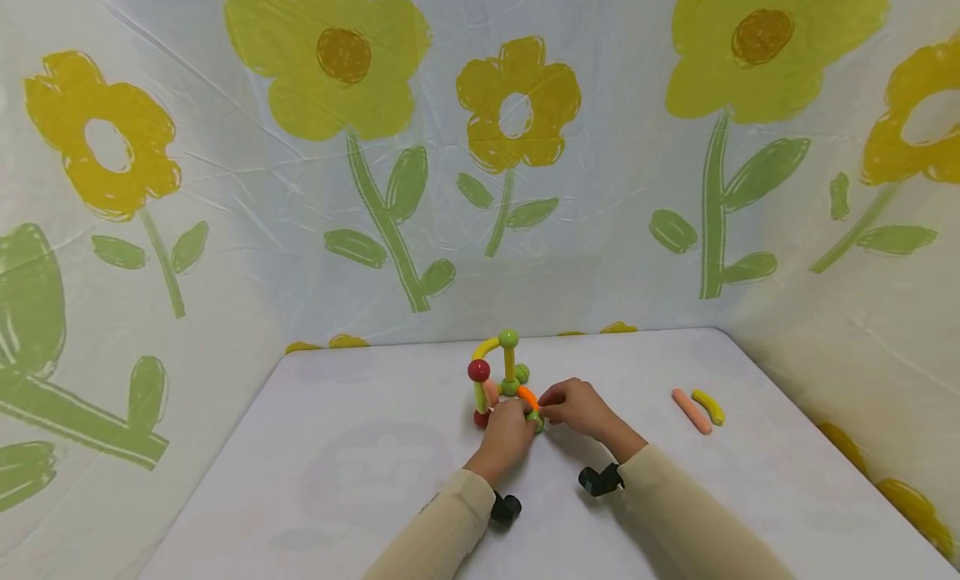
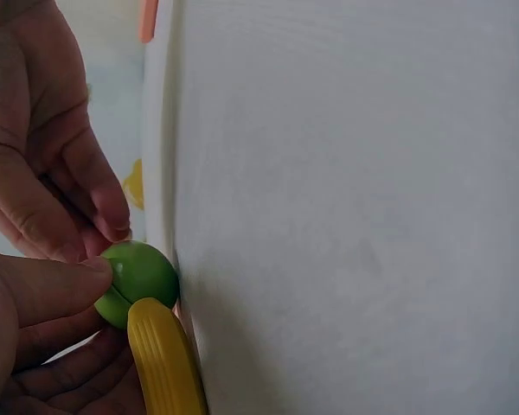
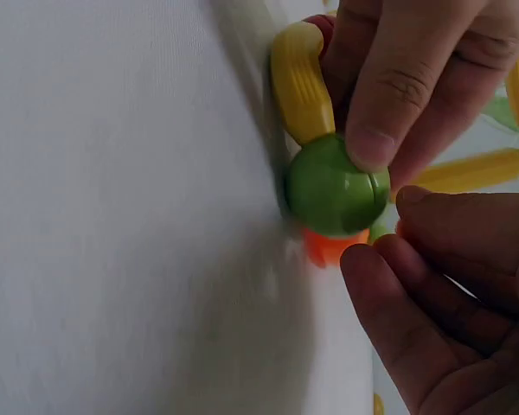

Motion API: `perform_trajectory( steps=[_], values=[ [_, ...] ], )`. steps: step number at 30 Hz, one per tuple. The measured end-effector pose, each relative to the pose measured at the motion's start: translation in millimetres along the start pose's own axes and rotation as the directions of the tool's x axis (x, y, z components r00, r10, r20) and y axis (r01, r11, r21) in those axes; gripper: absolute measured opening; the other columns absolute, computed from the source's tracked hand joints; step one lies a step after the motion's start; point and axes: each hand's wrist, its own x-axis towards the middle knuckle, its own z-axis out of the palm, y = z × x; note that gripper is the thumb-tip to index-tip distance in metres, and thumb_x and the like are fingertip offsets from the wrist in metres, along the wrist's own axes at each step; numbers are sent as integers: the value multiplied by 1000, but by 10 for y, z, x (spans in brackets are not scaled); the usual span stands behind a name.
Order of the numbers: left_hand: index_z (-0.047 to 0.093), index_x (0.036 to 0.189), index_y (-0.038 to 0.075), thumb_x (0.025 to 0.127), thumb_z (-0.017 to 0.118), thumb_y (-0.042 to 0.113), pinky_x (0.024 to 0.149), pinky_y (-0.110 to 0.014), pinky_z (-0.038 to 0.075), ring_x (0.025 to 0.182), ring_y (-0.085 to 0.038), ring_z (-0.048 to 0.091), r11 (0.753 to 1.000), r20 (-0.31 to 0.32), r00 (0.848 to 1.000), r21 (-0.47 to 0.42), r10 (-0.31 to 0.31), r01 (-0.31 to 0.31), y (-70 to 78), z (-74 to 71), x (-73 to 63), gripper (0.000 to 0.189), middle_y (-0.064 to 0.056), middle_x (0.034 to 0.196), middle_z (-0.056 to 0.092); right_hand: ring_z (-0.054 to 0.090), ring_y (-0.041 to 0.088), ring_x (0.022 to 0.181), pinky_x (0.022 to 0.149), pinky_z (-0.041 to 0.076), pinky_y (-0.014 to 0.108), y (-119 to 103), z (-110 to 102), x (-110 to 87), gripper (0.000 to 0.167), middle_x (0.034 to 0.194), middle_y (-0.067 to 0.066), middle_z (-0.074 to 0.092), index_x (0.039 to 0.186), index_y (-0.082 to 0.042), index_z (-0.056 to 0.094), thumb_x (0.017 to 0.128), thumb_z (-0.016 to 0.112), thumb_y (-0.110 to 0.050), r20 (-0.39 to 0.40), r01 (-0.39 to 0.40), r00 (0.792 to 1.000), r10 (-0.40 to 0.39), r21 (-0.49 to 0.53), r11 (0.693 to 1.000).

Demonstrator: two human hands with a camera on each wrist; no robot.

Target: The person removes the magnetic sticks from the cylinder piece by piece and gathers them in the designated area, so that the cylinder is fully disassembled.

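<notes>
A green ball [image 3: 337, 186] sits low at the front of a small structure of colored rods and balls. My left hand [image 1: 509, 437] pinches this ball, its thumb pressing the ball's side in both wrist views. A curved yellow rod [image 2: 166, 359] meets the ball on one side, and an orange curved rod [image 1: 528, 396] runs back from it. Close on the right is my right hand [image 1: 581, 407], its bent fingertips right beside the ball with a gap between thumb and forefinger. Behind, an upright yellow rod [image 1: 510, 363] carries another green ball [image 1: 508, 338]. A red ball [image 1: 478, 370] tops the left side.
To the right on the white tabletop [image 1: 360, 472] lie a pink rod [image 1: 692, 411] and a curved yellow rod [image 1: 708, 407]. Another green ball [image 1: 522, 372] stands behind the structure. Flower-printed cloth [image 1: 600, 230] rises along the back and both sides.
</notes>
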Motion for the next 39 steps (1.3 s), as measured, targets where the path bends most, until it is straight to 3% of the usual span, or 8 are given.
perform_trajectory(
  steps=[11, 14, 18, 22, 25, 28, 32, 39],
  values=[
    [70, 94, 5, 89, 66, 10, 69, -29, 52, 69, -15, 53, 997, 12, 1000, 79, -5, 4, 29, -43, -52, 8, 1, 77, 63, 63, 13, 66, 58, 49, 26, -78, 120, 4, 7, 77, -1, 71, 86, -9, 76, 81, 75, -14, -20, -9, 1000, 10, 11, 1000],
    [68, 97, 5, 91, 63, 11, 68, -28, 52, 69, -13, 53, 989, 34, 998, 136, 47, -51, 71, -101, -174, 10, 0, 82, 64, 62, 13, 66, 58, 49, 26, -76, 132, -2, 7, 77, -1, 70, 86, -9, 76, 81, 76, -14, -22, -12, 1000, 12, 5, 1000],
    [72, 98, 7, 92, 63, 16, 65, -22, 51, 69, -8, 56, 976, 24, 986, 138, 165, -167, 95, -356, -396, 15, 0, 87, 70, 62, 13, 69, 61, 51, 27, -86, 136, -6, 10, 83, 0, 71, 90, -9, 75, 82, 75, -14, -20, -9, 1000, 9, -2, 1000],
    [72, 82, 13, 88, 61, 20, 55, -20, 46, 62, -7, 52, 991, -59, 990, 53, 127, -124, -104, -703, -496, 14, 6, 71, 65, 59, 13, 73, 65, 52, 28, -136, 127, -1, 12, 89, 0, 71, 94, -11, 75, 84, 72, -15, -5, -4, 1000, 4, -42, 999],
    [69, 90, 13, 85, 61, 21, 61, -26, 51, 71, -12, 57, 1000, -97, 995, -2, 4, -4, -352, -837, -417, 13, 4, 78, 65, 57, 15, 74, 66, 52, 28, -174, 119, -3, 11, 88, 0, 71, 93, -10, 76, 83, 72, -14, -2, -7, 1000, 7, -78, 997],
    [64, 119, 10, 88, 62, 24, 84, -38, 56, 98, -21, 64, 995, -41, 997, -80, -66, 63, -553, -818, -275, 34, -6, 107, 69, 56, 15, 74, 66, 51, 29, -182, 135, 3, 10, 84, 0, 70, 89, -10, 75, 81, 74, -15, -6, -13, 1000, 12, -102, 995],
    [51, 138, 11, 90, 64, 22, 103, -45, 47, 124, -26, 56, 980, 55, 998, -196, -36, 47, -679, -712, -114, 50, -11, 133, 60, 56, 15, 74, 69, 52, 29, -170, 190, 23, 15, 82, -1, 67, 89, -10, 73, 77, 80, -17, -1, -10, 1000, 10, -119, 993],
    [59, 126, 10, 91, 63, 19, 97, -42, 52, 108, -21, 63, 962, 85, 996, -270, -1, 24, -705, -620, 35, 36, -6, 123, 66, 54, 14, 75, 71, 52, 30, -192, 186, 21, 19, 83, -2, 66, 90, -10, 71, 75, 81, -16, -1, 26, 1000, -27, -169, 985]
  ],
)
